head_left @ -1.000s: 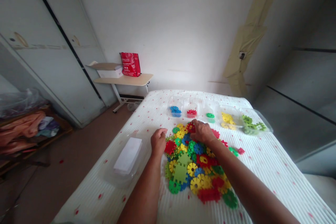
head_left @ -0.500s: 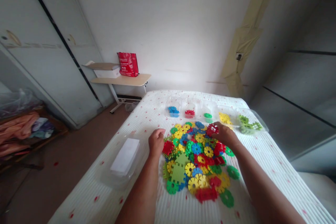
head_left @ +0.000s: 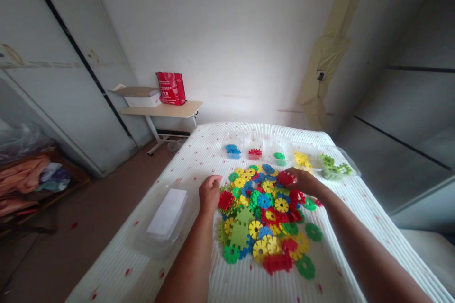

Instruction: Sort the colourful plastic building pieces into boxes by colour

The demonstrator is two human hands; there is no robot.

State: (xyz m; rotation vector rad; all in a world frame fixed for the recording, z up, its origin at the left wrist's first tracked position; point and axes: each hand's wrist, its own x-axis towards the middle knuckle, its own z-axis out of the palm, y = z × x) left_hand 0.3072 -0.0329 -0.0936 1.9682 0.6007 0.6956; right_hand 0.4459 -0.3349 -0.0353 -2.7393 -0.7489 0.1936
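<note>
A heap of red, yellow, blue and green plastic gear-shaped pieces (head_left: 265,220) lies on a white ribbed cover with red dots (head_left: 359,208). My left hand (head_left: 209,193) rests with curled fingers at the heap's left edge, beside a red square piece (head_left: 226,200). My right hand (head_left: 302,181) is at the heap's far right, fingers closed on a red piece (head_left: 285,178). Beyond the heap stands a row of clear containers: blue pieces (head_left: 232,150), red pieces (head_left: 254,153), green pieces (head_left: 279,156), yellow pieces (head_left: 302,158), light green pieces (head_left: 334,166).
A clear lid with a white sheet (head_left: 167,218) lies left of the heap. A small side table (head_left: 161,111) with a red bag (head_left: 170,87) and a box stands by the wall. Cabinet doors and a pile of clothes (head_left: 24,177) are at left.
My right hand has moved from the heap's far middle to its far right, carrying a red piece. My left hand has stayed in place.
</note>
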